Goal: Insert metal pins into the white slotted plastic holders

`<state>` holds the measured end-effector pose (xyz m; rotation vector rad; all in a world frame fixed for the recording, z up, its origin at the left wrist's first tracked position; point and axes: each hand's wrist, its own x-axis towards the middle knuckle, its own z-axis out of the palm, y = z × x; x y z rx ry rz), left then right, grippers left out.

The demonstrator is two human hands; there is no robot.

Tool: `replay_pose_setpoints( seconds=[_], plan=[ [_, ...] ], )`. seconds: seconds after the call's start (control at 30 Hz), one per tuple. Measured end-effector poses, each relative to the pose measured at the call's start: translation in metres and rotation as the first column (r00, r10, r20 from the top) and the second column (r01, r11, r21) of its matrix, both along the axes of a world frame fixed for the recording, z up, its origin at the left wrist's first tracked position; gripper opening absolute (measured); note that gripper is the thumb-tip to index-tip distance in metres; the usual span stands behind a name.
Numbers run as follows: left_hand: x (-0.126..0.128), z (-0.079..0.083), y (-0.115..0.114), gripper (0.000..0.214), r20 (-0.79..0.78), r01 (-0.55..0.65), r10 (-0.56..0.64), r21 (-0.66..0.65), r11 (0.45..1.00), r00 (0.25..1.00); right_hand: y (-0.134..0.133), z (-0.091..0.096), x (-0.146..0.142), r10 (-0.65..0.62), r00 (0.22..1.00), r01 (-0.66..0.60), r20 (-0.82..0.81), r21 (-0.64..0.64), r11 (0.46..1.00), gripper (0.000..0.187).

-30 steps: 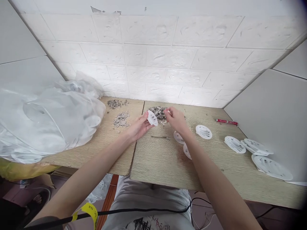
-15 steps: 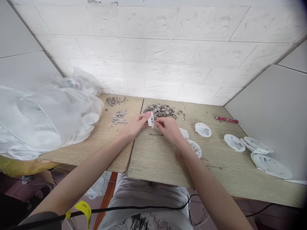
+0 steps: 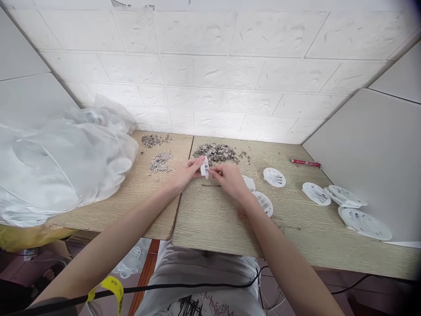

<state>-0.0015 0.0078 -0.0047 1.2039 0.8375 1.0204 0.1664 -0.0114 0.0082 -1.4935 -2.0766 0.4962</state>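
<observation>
At the table point(image 3: 210, 224), the right hand point(image 3: 229, 178), pinched with contents unclear, is now brought from the metal pile point(image 3: 219, 152) to the disc point(image 3: 203, 167) held by the left hand point(image 3: 186, 175), perhaps for fitting.

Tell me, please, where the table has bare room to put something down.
The table looks bare in front between its seam and the right forearm, and between that forearm and the rightmost white disc. Crowded: by the metal pile, left hand and right hand.
</observation>
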Motion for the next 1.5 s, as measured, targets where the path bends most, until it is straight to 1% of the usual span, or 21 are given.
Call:
replay_pose_setpoints(
  seconds=[0.13,0.33,0.63,0.83,0.97,1.07,1.13,1.2,1.3,1.4,1.5],
  plan=[
    [0.002,0.003,-0.003,0.051,-0.024,-0.008,0.007,-0.013,1.0,1.0,0.0,-0.002,-0.001,0.001,1.0,-0.001,0.004,-0.025,1.0,0.022],
    [0.003,0.003,-0.004,0.049,-0.106,-0.04,0.039,-0.006,0.999,0.994,-0.001,-0.002,-0.002,0.041,0.999,-0.041,0.026,-0.008,0.999,0.026],
    [0.002,0.003,-0.004,0.05,-0.127,-0.019,0.015,-0.032,0.999,0.992,0.001,-0.002,0.004,0.138,0.99,-0.138,0.018,-0.005,0.99,0.027],
    [0.0,-0.001,-0.001,0.049,-0.125,0.016,-0.021,-0.039,0.999,0.992,0.0,0.0,0.005,0.173,0.984,-0.174,0.031,0.007,0.985,0.03],
    [0.0,-0.002,-0.001,0.049,-0.104,0.003,-0.008,-0.043,0.999,0.995,0.0,0.0,0.006,0.175,0.984,-0.176,0.035,0.027,0.984,0.03],
    [0.0,0.0,-0.003,0.048,-0.076,-0.002,-0.002,-0.058,0.998,0.997,0.0,0.0,0.005,0.176,0.984,-0.176,0.013,0.027,0.984,0.028],
    [0.0,0.002,-0.003,0.047,-0.01,0.005,-0.006,-0.086,0.996,1.0,0.0,0.001,0.002,0.136,0.99,-0.135,-0.03,0.031,0.99,0.027],
    [-0.001,0.004,-0.001,0.046,0.091,0.016,-0.005,-0.115,0.993,0.996,-0.001,0.001,-0.002,0.067,0.995,-0.065,-0.075,0.036,0.997,0.026],
    [0.0,0.004,0.004,0.042,0.202,0.011,0.019,-0.147,0.989,0.979,-0.001,-0.001,-0.007,0.002,0.997,0.001,-0.073,0.034,0.999,0.023],
    [0.0,0.002,0.01,0.038,0.221,0.006,0.025,-0.138,0.99,0.975,-0.002,-0.003,-0.007,0.035,0.999,-0.035,-0.011,0.012,0.999,0.02],
    [0.0,-0.003,0.012,0.039,0.165,-0.02,0.037,-0.103,0.994,0.986,-0.004,-0.002,-0.002,0.087,0.996,-0.087,-0.009,-0.019,0.996,0.025]
  ],
)
